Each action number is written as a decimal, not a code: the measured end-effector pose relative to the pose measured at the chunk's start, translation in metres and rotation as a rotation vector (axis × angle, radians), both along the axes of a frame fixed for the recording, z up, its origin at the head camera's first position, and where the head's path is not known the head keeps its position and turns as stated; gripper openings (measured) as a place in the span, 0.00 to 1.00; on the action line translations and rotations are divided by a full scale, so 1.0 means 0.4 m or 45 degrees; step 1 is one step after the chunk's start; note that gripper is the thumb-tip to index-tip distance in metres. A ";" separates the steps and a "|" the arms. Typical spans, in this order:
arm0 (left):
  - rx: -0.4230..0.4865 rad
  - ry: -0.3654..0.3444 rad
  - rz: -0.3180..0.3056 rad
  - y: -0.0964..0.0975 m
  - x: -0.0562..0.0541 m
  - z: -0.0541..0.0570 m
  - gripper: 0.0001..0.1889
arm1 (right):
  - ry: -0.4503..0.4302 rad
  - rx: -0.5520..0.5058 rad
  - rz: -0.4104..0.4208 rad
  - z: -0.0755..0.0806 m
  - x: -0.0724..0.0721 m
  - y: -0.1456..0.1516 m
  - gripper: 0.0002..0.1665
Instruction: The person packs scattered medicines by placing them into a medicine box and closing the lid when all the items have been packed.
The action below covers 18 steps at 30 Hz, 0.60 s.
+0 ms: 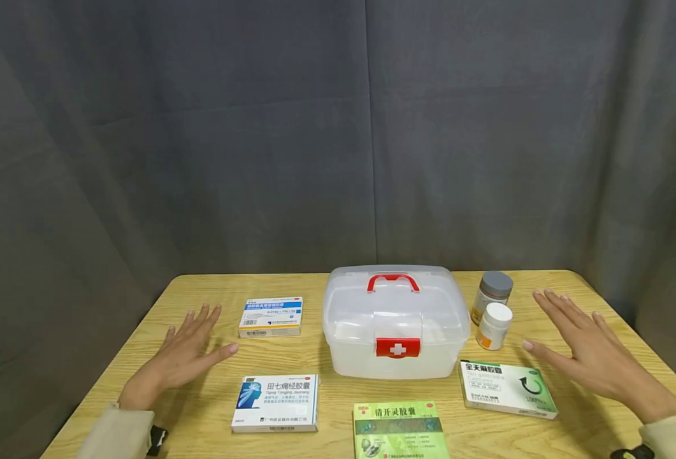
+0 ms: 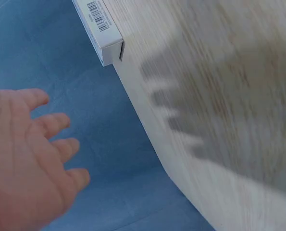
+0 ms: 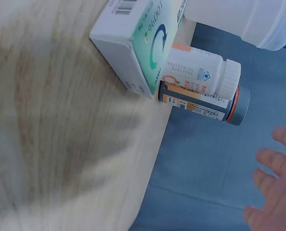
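Note:
My left hand (image 1: 178,358) hovers above the table's left side, fingers spread and holding nothing. Nearest to it are a blue-and-white medicine box (image 1: 271,317) and a white medicine box with a blue head picture (image 1: 276,403). On the right, my right hand (image 1: 592,352) is likewise spread in the air, apart from everything. Close to it lies a green-and-white capsule box (image 1: 508,389). Beyond that stand a white pill bottle (image 1: 494,326) and a grey-capped bottle (image 1: 492,297). A translucent first-aid box (image 1: 397,322) with red handle and latch sits in the middle, lid down.
A green medicine box (image 1: 399,430) lies at the table's front, cut off by the lower frame edge. The wooden table (image 1: 200,290) ends at the back near a grey curtain (image 1: 292,140).

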State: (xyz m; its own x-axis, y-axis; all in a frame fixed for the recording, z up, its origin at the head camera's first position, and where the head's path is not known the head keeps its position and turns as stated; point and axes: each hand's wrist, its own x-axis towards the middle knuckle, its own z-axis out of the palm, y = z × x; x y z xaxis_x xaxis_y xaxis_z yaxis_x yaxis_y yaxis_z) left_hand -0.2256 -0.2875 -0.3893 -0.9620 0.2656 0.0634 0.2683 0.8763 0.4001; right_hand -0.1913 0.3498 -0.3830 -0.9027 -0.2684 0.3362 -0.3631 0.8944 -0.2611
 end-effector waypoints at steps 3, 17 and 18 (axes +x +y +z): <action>0.040 0.028 -0.022 0.005 -0.003 -0.003 0.49 | 0.016 -0.029 0.014 -0.003 0.002 -0.001 0.50; 0.196 0.269 -0.074 0.046 -0.025 -0.016 0.46 | 0.180 -0.206 0.115 0.002 0.006 -0.040 0.51; 0.207 0.289 -0.080 0.049 -0.026 -0.016 0.45 | 0.180 -0.212 0.115 0.002 0.006 -0.044 0.51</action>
